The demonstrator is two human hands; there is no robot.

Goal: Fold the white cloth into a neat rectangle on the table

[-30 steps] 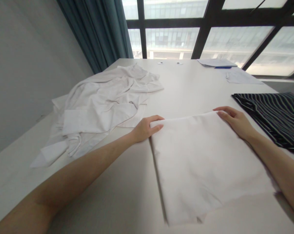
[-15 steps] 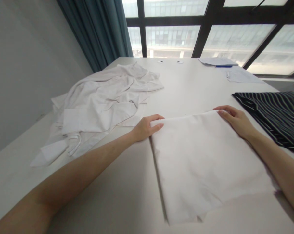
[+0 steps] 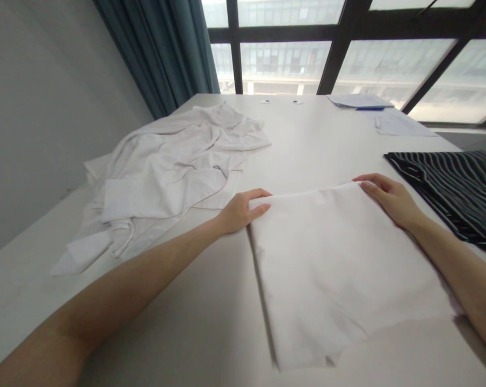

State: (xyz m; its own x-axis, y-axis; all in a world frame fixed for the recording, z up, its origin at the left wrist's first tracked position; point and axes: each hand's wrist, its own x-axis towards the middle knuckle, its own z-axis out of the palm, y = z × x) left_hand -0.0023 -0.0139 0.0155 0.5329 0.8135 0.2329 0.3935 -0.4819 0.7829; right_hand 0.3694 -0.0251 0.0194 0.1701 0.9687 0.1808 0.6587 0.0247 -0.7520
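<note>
A folded white cloth (image 3: 339, 263), perhaps a garment, lies flat in front of me. At its far left corner, my left hand (image 3: 243, 209) pinches the edge, thumb on top and fingers behind. My right hand (image 3: 390, 199) grips the far right corner the same way, and its forearm runs along the cloth's right side. Small creases show near the cloth's front edge. What lies inside the folds is hidden.
To the left, a crumpled heap of white garments (image 3: 174, 161) rests on the white table (image 3: 307, 150). Black striped fabric (image 3: 452, 183) lies at the right. Papers (image 3: 359, 101) and a blue pen (image 3: 370, 109) are at the back, below the windows.
</note>
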